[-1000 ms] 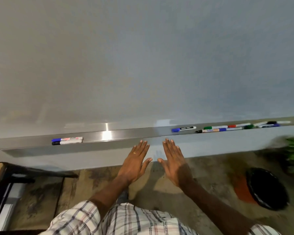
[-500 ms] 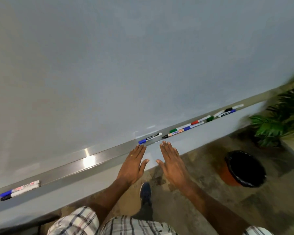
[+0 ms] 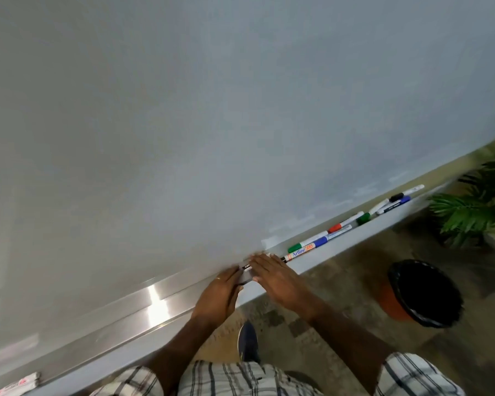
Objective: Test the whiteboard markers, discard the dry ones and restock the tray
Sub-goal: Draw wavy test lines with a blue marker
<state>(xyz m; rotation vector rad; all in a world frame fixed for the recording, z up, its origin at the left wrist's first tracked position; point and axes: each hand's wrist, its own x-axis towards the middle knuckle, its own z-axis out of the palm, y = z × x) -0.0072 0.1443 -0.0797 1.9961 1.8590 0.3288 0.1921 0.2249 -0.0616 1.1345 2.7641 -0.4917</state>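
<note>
"Artline 500" on the orange-and-white marker [image 3: 301, 250] in the tray; other marker labels too blurred

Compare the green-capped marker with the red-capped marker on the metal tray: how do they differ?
The green-capped marker lies nearer the person's hands; the red-capped marker lies farther along the metal tray, toward the potted plant. The green-capped one sits beside an orange-labelled blue marker; the red-capped one does not touch that label. Caps differ, green against red. Both have white barrels, lie flat along the tray and are untouched.
</note>
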